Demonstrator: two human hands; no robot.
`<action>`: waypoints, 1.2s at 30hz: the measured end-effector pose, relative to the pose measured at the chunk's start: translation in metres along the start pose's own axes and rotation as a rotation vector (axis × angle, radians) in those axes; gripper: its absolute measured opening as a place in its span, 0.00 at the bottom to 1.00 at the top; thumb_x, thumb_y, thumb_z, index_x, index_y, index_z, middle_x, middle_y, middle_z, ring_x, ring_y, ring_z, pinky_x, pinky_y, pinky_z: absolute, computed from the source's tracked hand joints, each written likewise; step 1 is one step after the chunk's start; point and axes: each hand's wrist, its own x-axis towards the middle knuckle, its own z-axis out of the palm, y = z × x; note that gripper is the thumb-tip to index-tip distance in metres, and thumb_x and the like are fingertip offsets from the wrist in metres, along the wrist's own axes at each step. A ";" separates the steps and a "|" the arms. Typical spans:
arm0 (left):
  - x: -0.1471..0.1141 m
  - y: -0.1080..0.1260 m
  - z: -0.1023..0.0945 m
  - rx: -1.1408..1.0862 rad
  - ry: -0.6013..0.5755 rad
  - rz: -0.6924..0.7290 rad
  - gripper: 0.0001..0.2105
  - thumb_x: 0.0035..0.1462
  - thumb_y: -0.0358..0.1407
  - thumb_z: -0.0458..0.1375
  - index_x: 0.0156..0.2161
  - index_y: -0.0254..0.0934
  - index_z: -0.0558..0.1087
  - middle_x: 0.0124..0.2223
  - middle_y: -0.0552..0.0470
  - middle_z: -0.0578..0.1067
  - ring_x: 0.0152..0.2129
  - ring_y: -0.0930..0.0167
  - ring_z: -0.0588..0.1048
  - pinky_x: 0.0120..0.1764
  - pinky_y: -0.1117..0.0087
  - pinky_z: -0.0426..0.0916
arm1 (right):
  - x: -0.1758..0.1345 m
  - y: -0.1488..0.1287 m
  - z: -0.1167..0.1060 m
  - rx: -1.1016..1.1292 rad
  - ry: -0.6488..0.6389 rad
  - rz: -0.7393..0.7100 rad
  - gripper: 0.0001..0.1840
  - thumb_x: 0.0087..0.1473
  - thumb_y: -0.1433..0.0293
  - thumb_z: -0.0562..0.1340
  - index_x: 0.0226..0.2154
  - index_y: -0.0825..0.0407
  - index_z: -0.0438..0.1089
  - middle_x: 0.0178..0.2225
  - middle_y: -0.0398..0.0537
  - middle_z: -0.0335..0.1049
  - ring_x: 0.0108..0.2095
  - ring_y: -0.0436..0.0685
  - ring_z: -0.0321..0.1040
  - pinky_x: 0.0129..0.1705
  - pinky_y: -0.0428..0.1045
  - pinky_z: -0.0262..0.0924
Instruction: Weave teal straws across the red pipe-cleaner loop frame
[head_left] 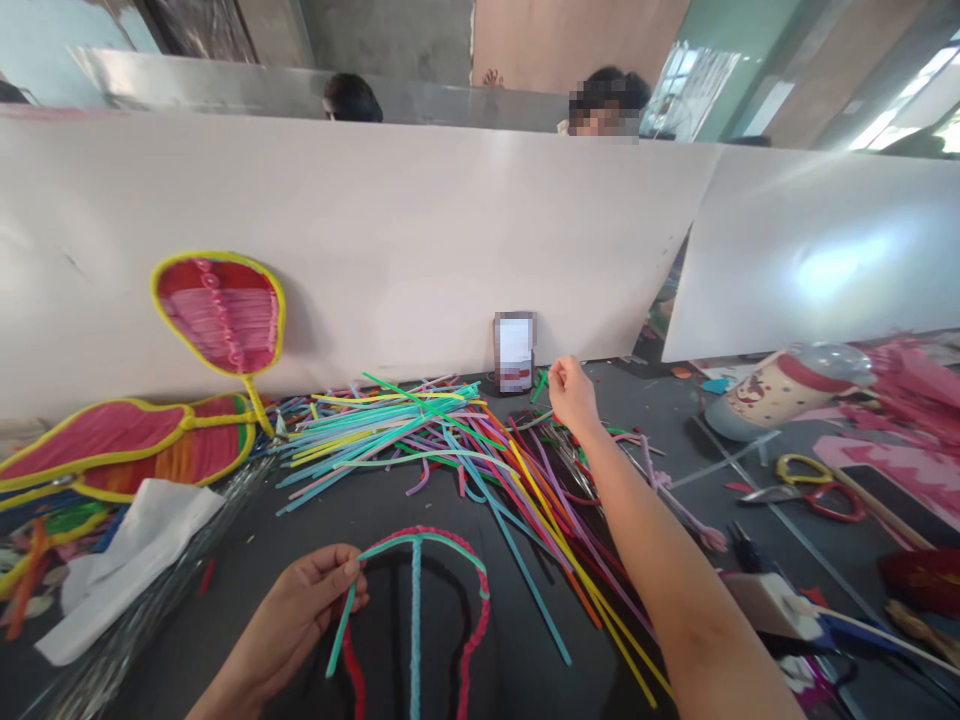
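Note:
My left hand [304,605] pinches the upper left of an arched frame of red twisted pipe cleaners [476,630]. A light-green pipe cleaner [339,635] runs along the arch, its loose end hanging below my fingers. From the top of the arch a twisted blue pipe cleaner [415,610] drops down the middle. Far forward, my right hand [574,398] is closed beside an upright phone [514,352]. Short green pieces [539,385] show by its fingertips; whether they are gripped is unclear. Between the hands lies a heap of loose coloured pipe cleaners [420,415].
Pink and yellow pipe-cleaner shapes [217,320] and white paper [139,560] are at the left. On the right lie scissors [806,490], a bottle [780,390] and a white-and-blue tool [780,605]. A white board [375,240] stands behind; people's heads show above it.

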 end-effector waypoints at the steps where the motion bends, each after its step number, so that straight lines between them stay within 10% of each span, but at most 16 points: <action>1: 0.000 0.000 0.000 -0.003 0.001 -0.003 0.10 0.41 0.37 0.69 0.26 0.34 0.74 0.25 0.54 0.72 0.23 0.76 0.70 0.31 0.77 0.68 | 0.000 0.000 0.000 0.001 0.000 0.004 0.06 0.52 0.72 0.50 0.33 0.48 0.60 0.29 0.48 0.69 0.31 0.58 0.68 0.34 0.48 0.57; 27: 0.001 -0.002 -0.003 -0.037 -0.035 -0.007 0.10 0.42 0.37 0.68 0.27 0.34 0.73 0.25 0.55 0.71 0.23 0.77 0.70 0.30 0.79 0.68 | 0.001 0.013 0.010 -0.002 -0.128 -0.030 0.19 0.54 0.70 0.51 0.49 0.55 0.62 0.40 0.56 0.70 0.40 0.60 0.68 0.42 0.54 0.62; 36: 0.004 -0.004 -0.004 -0.039 -0.040 -0.010 0.11 0.42 0.37 0.68 0.27 0.34 0.73 0.25 0.55 0.71 0.24 0.77 0.70 0.32 0.78 0.69 | 0.001 0.013 0.010 0.045 0.002 -0.047 0.18 0.50 0.73 0.53 0.45 0.54 0.63 0.42 0.57 0.66 0.40 0.60 0.65 0.44 0.56 0.61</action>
